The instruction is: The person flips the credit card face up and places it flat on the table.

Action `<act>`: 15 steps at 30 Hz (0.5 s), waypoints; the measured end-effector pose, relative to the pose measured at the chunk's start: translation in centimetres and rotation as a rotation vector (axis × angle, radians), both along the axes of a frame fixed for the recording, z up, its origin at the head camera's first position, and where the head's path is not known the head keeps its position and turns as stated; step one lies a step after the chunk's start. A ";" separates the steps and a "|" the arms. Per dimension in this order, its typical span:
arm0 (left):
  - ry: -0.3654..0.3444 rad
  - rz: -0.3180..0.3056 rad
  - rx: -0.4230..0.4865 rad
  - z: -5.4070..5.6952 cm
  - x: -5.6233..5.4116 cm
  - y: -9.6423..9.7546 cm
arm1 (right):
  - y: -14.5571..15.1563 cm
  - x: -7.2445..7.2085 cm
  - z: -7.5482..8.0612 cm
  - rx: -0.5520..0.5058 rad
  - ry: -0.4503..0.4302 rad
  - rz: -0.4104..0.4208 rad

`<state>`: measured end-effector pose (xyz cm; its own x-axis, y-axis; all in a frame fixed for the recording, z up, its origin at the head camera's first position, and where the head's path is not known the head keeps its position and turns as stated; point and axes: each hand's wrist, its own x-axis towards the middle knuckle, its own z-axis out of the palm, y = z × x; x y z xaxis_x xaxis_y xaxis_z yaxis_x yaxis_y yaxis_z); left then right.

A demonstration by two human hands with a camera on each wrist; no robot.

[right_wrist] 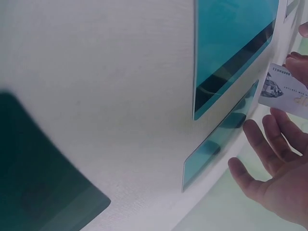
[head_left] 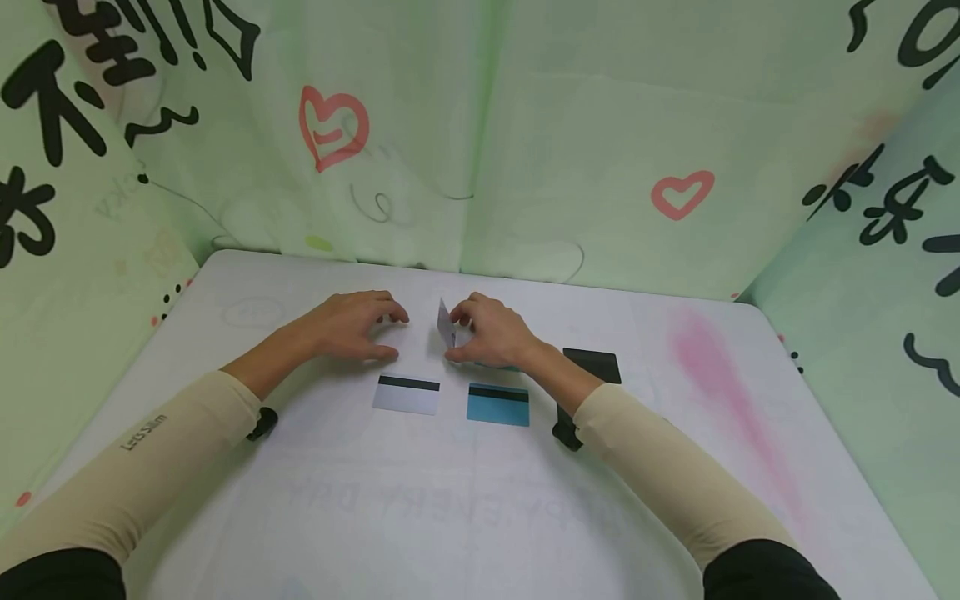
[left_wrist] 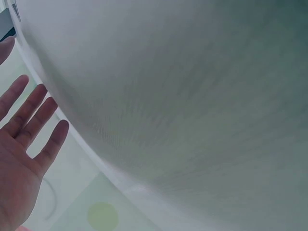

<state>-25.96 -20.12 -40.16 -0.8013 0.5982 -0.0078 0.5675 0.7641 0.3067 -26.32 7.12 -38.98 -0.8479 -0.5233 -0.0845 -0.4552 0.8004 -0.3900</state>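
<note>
My right hand (head_left: 492, 332) pinches a white card (head_left: 446, 323), which stands tilted on edge above the table. Up close in the right wrist view, the card (right_wrist: 281, 91) carries printed letters and a grey picture, and the hand's lower fingers (right_wrist: 260, 144) spread apart from it. To its left, my left hand (head_left: 351, 327) hovers with loosely bent fingers and nothing in them. Below the hands lie a silver card (head_left: 406, 400) and a blue card (head_left: 498, 408), both with a black stripe. Another blue card (right_wrist: 207, 154) lies behind, mostly covered by my right hand in the head view.
A dark flat object (head_left: 596, 364) lies right of the cards, partly behind the right forearm. Black wrist straps (head_left: 264, 422) show at the wrists. Pale green cloth with hearts and black lettering (head_left: 480, 150) surrounds the white table (head_left: 420, 525) at the back and sides.
</note>
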 end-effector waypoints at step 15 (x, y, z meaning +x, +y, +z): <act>-0.002 0.004 0.000 0.4 0.1 0.1 | -0.3 0.1 0.1 0.013 -0.009 -0.007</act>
<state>-25.82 -20.02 -39.75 -0.8035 0.5952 -0.0093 0.5639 0.7661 0.3084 -26.23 6.84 -38.86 -0.8508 -0.5162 -0.0985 -0.4461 0.8085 -0.3837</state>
